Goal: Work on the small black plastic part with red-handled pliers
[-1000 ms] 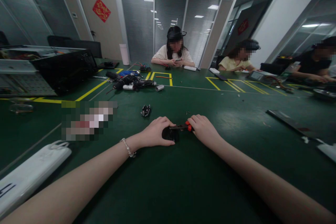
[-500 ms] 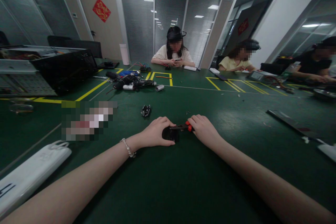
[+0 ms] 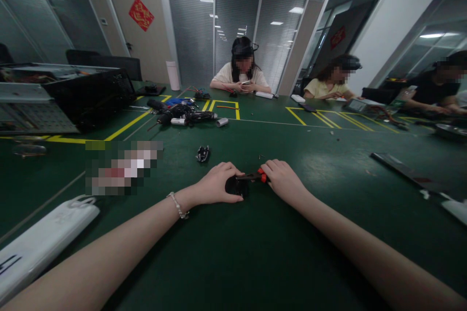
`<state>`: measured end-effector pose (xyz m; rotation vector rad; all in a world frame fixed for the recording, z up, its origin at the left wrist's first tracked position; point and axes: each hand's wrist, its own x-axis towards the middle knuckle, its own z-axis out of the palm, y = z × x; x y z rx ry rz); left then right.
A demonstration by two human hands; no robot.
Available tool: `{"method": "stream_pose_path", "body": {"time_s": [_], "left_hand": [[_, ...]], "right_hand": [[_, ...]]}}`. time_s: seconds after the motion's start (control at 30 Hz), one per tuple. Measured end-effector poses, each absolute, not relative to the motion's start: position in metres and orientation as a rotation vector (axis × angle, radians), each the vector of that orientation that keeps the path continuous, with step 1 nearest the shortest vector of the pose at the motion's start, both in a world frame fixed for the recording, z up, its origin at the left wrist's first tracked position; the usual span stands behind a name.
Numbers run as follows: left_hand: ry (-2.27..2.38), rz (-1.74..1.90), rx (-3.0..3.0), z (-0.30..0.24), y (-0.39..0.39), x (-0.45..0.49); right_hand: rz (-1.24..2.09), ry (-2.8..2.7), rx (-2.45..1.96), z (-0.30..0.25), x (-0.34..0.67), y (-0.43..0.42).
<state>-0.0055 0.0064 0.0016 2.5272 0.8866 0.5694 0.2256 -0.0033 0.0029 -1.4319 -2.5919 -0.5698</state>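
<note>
My left hand (image 3: pixel 219 182) grips a small black plastic part (image 3: pixel 236 188) and holds it against the green tabletop (image 3: pixel 284 248). In my right hand (image 3: pixel 283 178) is a pair of pliers (image 3: pixel 251 176) with red handles, its dark jaws pointing left. Those jaws reach the upper edge of the black part; whether they are clamped on it I cannot tell. Just beyond my left hand lies another small black piece (image 3: pixel 203 154) with light, jagged-looking bits. A few tiny scraps (image 3: pixel 260 157) rest beyond the pliers.
At the left stands an opened computer case (image 3: pixel 87 102). A pile of black cables and parts (image 3: pixel 178 112) lies at the far left-centre. A white power bank-like block (image 3: pixel 47 243) is near my left forearm. A dark flat panel (image 3: pixel 397 170) lies right. Several people sit across the table.
My hands, the pliers and the black part stay almost exactly in place. The person opposite has shifted the phone in their hands slightly.
</note>
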Motion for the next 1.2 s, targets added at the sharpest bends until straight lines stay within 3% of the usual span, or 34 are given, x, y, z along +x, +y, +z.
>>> {"method": "stream_pose_path", "body": {"time_s": [1.2], "left_hand": [[0.904, 0.533, 2.514, 0.0051, 0.0048, -0.0061]], "right_hand": [[-0.601, -2.587, -1.434, 0.0048, 0.2242, -0.0049]]}}
